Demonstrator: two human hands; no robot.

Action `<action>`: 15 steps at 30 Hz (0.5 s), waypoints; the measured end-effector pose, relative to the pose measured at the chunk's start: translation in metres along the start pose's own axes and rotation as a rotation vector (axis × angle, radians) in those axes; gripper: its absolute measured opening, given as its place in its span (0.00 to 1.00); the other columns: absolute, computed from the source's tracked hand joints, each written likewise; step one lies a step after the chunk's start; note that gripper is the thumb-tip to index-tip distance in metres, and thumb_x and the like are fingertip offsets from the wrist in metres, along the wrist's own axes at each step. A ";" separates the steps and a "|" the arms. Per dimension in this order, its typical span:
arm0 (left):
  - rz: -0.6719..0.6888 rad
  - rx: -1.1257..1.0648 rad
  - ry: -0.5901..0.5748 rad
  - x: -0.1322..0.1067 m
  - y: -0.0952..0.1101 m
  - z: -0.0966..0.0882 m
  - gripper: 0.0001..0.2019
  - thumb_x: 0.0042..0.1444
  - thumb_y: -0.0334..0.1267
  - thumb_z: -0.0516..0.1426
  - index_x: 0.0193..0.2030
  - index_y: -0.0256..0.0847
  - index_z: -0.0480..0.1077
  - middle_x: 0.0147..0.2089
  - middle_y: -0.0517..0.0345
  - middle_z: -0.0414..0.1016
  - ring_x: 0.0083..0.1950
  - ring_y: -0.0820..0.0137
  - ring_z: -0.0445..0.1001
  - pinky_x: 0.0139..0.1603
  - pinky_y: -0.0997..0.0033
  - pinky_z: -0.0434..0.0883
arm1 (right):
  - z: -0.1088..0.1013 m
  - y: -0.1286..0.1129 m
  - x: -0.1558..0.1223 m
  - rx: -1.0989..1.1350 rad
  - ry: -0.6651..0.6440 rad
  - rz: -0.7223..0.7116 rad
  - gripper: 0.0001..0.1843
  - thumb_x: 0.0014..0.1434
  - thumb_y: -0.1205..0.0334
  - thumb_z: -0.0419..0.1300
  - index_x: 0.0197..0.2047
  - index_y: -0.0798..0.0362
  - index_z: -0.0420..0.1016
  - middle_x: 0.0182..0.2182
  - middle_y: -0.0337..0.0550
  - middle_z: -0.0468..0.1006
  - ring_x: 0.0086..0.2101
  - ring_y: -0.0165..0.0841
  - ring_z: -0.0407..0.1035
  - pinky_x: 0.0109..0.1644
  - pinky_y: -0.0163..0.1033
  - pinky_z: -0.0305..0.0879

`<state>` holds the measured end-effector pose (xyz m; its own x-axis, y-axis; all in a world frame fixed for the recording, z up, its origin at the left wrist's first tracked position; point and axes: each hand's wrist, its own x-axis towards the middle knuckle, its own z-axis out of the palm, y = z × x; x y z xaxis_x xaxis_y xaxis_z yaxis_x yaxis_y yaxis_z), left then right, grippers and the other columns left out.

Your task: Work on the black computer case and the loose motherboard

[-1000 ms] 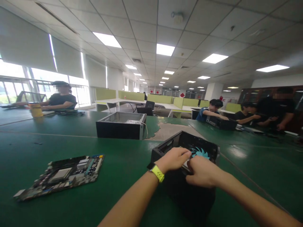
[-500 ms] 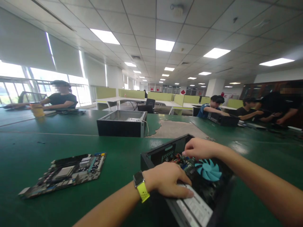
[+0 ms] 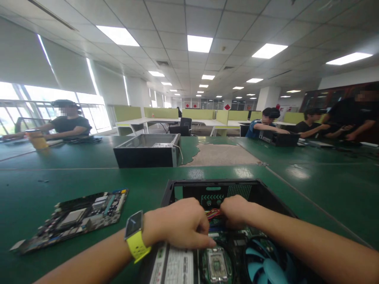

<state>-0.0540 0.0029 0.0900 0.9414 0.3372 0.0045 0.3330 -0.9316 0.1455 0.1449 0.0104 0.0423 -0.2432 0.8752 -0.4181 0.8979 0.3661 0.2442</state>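
Before me lies an open black computer case, its inside facing up. My right hand reaches down near its far wall, fingers curled at a bundle of red and yellow cables; their tips are hidden. My left hand, wearing a yellow-strapped watch, is over the left side of the case with fingers curled and thumb stretched toward the board; whatever it grips is hidden. Below it show a white-labelled metal box and a metal-framed square socket. A teal fan sits under my right forearm.
A loose motherboard lies on the green tabletop to the left. Farther off stand another open case and an orange-filled container. One person sits at left; several people work at right, one at a black case.
The case has turned squarer to me, and its inside shows more. My left hand has moved left and off the white-labelled box's near part; my right hand stays by the cables. The view has shifted slightly.
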 end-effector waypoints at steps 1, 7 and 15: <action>-0.028 0.088 -0.024 0.012 0.004 -0.002 0.14 0.55 0.47 0.55 0.26 0.43 0.75 0.22 0.61 0.74 0.25 0.73 0.71 0.30 0.73 0.66 | 0.003 0.001 0.005 -0.019 0.005 0.008 0.20 0.46 0.61 0.62 0.44 0.56 0.78 0.41 0.56 0.79 0.42 0.49 0.74 0.41 0.46 0.69; -0.235 0.362 -0.382 0.097 0.010 0.017 0.14 0.49 0.35 0.58 0.43 0.35 0.76 0.42 0.41 0.79 0.42 0.56 0.77 0.38 0.60 0.74 | 0.018 0.012 0.016 -0.065 -0.076 0.028 0.22 0.38 0.67 0.67 0.42 0.59 0.79 0.41 0.61 0.79 0.42 0.52 0.74 0.43 0.51 0.70; -0.319 0.293 -0.572 0.127 -0.001 0.059 0.24 0.37 0.30 0.66 0.46 0.36 0.76 0.48 0.45 0.78 0.45 0.55 0.76 0.43 0.60 0.75 | 0.023 0.012 0.019 -0.060 -0.045 0.009 0.21 0.35 0.68 0.68 0.38 0.58 0.79 0.40 0.59 0.79 0.42 0.50 0.74 0.44 0.47 0.69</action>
<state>0.0688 0.0385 0.0317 0.6495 0.5502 -0.5248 0.5216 -0.8246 -0.2190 0.1595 0.0245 0.0166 -0.2175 0.8638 -0.4544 0.8761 0.3780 0.2992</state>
